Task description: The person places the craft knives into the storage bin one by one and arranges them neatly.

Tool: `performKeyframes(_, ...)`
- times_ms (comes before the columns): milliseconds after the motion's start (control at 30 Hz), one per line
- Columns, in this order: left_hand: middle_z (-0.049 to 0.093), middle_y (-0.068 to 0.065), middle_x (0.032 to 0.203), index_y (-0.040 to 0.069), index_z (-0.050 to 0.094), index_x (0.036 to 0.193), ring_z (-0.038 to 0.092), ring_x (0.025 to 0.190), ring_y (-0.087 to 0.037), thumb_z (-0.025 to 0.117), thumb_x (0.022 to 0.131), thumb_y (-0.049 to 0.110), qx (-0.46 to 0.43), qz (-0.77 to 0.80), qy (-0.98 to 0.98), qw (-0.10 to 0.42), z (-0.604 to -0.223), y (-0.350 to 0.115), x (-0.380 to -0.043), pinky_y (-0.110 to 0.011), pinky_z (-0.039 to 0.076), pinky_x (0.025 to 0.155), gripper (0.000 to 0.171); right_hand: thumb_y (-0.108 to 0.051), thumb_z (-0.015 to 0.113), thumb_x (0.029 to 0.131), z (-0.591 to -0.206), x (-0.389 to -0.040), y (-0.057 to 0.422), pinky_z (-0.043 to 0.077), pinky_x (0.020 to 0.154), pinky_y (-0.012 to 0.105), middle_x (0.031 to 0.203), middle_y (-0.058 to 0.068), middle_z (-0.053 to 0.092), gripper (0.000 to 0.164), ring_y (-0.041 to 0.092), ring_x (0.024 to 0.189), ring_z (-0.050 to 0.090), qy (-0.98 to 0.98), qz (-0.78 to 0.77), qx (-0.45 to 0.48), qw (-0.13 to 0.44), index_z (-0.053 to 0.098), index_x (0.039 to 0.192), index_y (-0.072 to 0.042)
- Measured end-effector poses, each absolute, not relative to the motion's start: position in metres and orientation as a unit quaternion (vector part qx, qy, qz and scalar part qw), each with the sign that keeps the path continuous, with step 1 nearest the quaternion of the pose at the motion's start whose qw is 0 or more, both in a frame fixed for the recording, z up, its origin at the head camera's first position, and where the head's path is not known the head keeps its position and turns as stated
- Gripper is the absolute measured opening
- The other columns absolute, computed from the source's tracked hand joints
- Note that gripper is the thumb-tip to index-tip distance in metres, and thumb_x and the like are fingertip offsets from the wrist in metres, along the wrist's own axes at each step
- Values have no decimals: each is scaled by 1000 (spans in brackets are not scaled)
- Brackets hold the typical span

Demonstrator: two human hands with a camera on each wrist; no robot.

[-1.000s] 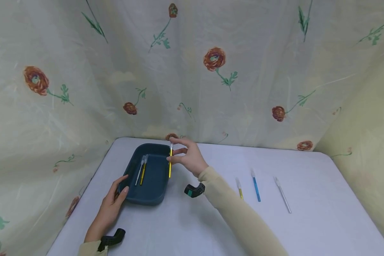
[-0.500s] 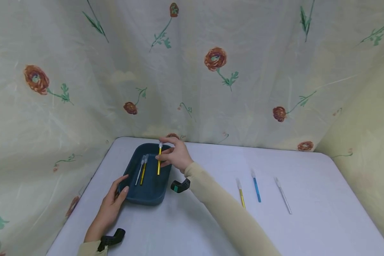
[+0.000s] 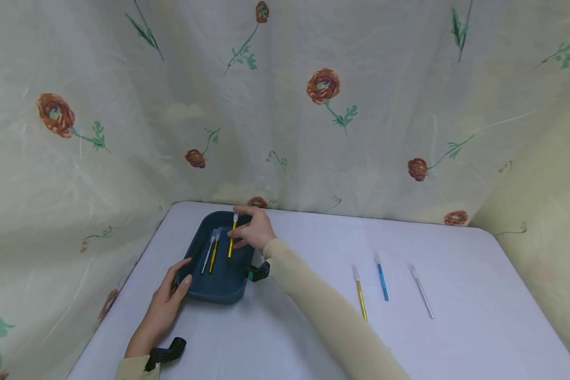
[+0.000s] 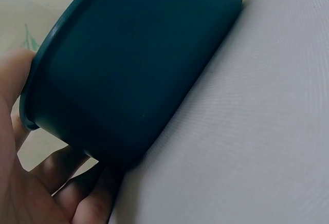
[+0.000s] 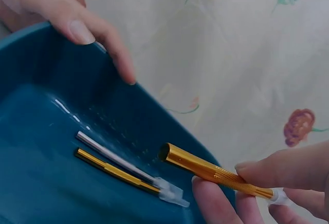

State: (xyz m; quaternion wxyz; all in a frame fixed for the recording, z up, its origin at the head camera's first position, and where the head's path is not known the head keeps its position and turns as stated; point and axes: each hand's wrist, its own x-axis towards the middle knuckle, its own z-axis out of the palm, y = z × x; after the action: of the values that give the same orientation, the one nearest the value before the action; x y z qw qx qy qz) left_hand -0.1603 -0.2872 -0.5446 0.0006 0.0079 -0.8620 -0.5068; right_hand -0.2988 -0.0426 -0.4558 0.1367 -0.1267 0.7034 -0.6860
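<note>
A dark blue plastic tub stands at the left of the table. My left hand grips its near-left corner, thumb at the rim and fingers against the outer wall in the left wrist view. Over the tub's far right part, my right hand pinches a gold craft knife with knurled grip and clear cap; the cap end is partly behind fingers. Side by side on the tub's floor lie a silver craft knife and another gold craft knife, both capped.
On the table's right half lie a gold capped knife, a blue one and a silver one, spaced apart. A flowered curtain hangs behind the white table and along its sides.
My right hand has carried the gold craft knife leftward from the tub's right rim to over its inside and slightly lower. The left hand has kept its place on the tub.
</note>
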Motion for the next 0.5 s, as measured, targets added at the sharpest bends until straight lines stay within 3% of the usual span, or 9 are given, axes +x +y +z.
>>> performKeyframes(367,17,-24,180,23,32,170,20,163,-48,47,119,45,-3,-512,-859,13,-544,-286,-159,-67,25,128,58,17,77,92,-464,-304,-70,66,81,58,161,23,50,69,45,87,77,754,-634,-114,133,54,157,4)
performKeyframes(500,16,-24,180,23,32,170,20,163,-48,47,119,46,-1,-515,-857,10,-545,-285,-159,-68,25,128,58,15,77,93,-471,-310,-77,67,78,54,160,23,51,69,41,83,79,766,-616,-107,146,55,157,1)
